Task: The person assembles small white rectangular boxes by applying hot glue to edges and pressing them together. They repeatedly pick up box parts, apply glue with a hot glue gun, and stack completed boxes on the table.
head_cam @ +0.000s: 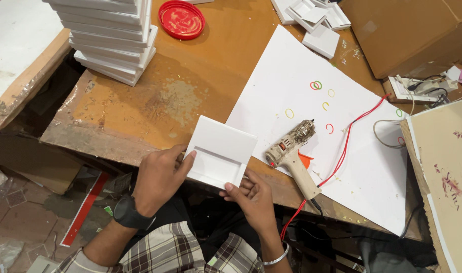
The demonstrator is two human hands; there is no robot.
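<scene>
Both hands hold a white square foam-board piece [220, 151] with a shallow rectangular recess, at the near edge of the wooden table [200, 76]. My left hand [160, 177] grips its left edge, thumb on top; a black watch is on that wrist. My right hand [252, 197] supports its lower right corner from beneath; a silver bangle is on that wrist. A worn glue gun [290, 154] with an orange trigger lies just right of the piece, on a large white sheet [311, 101], its red cord trailing right.
A tall stack of white boards [112, 38] stands at the back left, a red lid [181, 19] beside it. More white pieces [317, 23] and a cardboard box [412, 30] sit at the back right. Small coloured rings dot the sheet. A cream panel [443, 177] is at the right.
</scene>
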